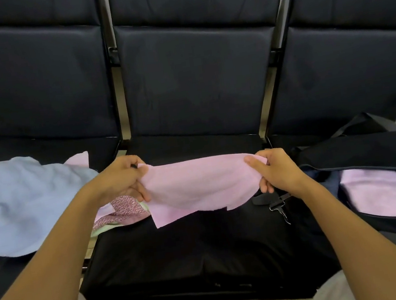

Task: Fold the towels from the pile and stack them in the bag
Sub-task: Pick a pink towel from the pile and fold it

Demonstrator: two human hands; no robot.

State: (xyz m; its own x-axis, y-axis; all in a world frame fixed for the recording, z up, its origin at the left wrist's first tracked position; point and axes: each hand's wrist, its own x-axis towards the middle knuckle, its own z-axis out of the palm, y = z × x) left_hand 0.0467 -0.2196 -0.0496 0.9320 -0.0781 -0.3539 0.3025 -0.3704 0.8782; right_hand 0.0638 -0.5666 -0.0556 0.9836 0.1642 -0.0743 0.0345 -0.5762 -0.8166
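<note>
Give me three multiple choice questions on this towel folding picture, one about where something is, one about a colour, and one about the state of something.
1. Where is the bag?
A. On the seat to the person's right
B. On the floor
C. On the left seat

2. What colour is the towel held in both hands?
A. Blue
B. Pink
C. Green

3. How is the bag?
A. Zipped shut
B. Open and bare
C. Open with a folded pink towel inside

Answers: 1 A, it lies on the right seat. 2 B, the left hand and right hand grip pink cloth. 3 C, pink shows through its opening.
</note>
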